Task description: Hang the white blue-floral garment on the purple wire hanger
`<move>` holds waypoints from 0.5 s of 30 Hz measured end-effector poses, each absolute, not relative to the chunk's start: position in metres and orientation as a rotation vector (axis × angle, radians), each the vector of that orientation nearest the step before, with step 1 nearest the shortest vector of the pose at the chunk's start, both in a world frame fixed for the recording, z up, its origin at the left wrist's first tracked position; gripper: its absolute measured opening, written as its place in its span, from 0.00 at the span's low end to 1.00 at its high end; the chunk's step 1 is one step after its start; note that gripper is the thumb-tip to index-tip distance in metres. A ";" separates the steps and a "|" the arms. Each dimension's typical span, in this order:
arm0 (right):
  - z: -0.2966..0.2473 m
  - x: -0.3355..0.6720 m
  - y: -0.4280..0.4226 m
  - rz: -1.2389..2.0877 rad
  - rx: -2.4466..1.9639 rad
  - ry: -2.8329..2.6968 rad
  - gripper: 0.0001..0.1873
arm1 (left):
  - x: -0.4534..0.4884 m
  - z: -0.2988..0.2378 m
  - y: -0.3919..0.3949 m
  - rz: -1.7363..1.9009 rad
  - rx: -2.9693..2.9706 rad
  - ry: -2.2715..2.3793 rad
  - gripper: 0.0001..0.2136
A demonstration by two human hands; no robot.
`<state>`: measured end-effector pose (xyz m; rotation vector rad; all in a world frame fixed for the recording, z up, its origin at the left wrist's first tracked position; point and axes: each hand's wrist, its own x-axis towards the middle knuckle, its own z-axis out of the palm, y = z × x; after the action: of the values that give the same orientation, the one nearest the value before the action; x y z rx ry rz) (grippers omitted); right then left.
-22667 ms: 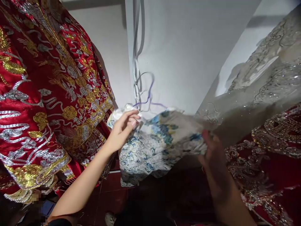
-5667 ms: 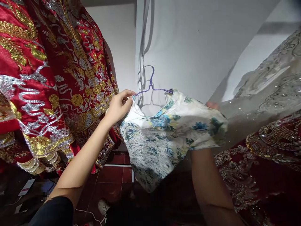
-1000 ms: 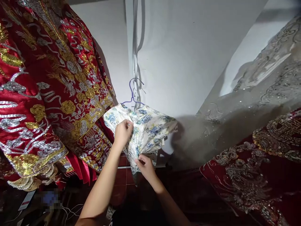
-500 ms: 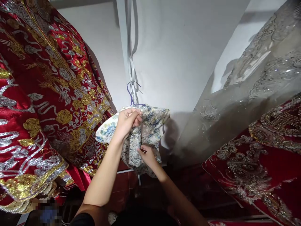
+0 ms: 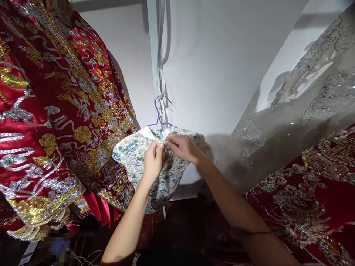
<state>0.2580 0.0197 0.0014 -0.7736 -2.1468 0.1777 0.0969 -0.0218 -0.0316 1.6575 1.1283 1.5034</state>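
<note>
A white floral shirt point(image 5: 130, 149) with blue and yellow print hangs on a thin purple hanger point(image 5: 158, 114). At its neckline my left hand point(image 5: 154, 159) pinches the front edge, just below the collar. My right hand point(image 5: 181, 146) is closed on the opposite edge, its fingertips meeting those of the left. The two front edges come together between the fingers. Whatever small fastening may lie there is hidden by the fingertips. Below the hands the shirt hangs down against the wall.
Straps point(image 5: 161, 70) run down the white wall point(image 5: 216, 66) to the hanger. A red jacket point(image 5: 63, 111) with gold and silver embroidery hangs at the left. At the right are a sheer beaded gown point(image 5: 313, 88) and a red beaded garment point(image 5: 330, 195).
My right hand has risen from the shirt's lower front to the neckline. My left hand has dropped slightly, and both now meet there. The shirt front lies flatter and more closed.
</note>
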 end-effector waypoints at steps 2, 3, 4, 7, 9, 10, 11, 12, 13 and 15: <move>0.006 0.258 0.018 0.204 -0.714 -2.220 0.09 | 0.097 -0.037 -0.018 1.538 1.628 1.133 0.15; 0.011 0.257 0.016 0.223 -0.694 -2.238 0.09 | 0.098 -0.039 -0.016 1.553 1.615 1.129 0.15; 0.016 0.256 0.014 0.243 -0.679 -2.236 0.10 | 0.098 -0.041 -0.013 1.561 1.608 1.131 0.14; 0.034 0.260 0.007 0.247 -0.691 -2.057 0.11 | 0.099 -0.056 -0.009 1.467 1.640 1.197 0.14; 0.041 0.280 0.005 0.188 -0.740 -1.787 0.11 | 0.098 -0.077 -0.015 1.352 1.673 1.225 0.16; 0.039 0.297 0.005 0.167 -0.771 -1.633 0.11 | 0.097 -0.089 -0.021 1.299 1.683 1.219 0.16; 0.035 0.316 0.005 0.150 -0.793 -1.469 0.11 | 0.095 -0.101 -0.027 1.259 1.691 1.204 0.17; 0.027 0.338 0.007 0.191 -0.817 -1.337 0.11 | 0.092 -0.111 -0.033 1.229 1.694 1.188 0.17; 0.015 0.358 0.009 0.256 -0.809 -1.210 0.11 | 0.088 -0.119 -0.037 1.216 1.693 1.180 0.16; -0.016 0.388 0.011 0.329 -0.805 -1.043 0.16 | 0.078 -0.125 -0.036 1.297 1.644 1.217 0.13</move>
<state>0.3879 0.0113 -0.0157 -0.8049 -1.0428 0.3292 0.0783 -0.0362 -0.1253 1.6438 1.2171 1.2970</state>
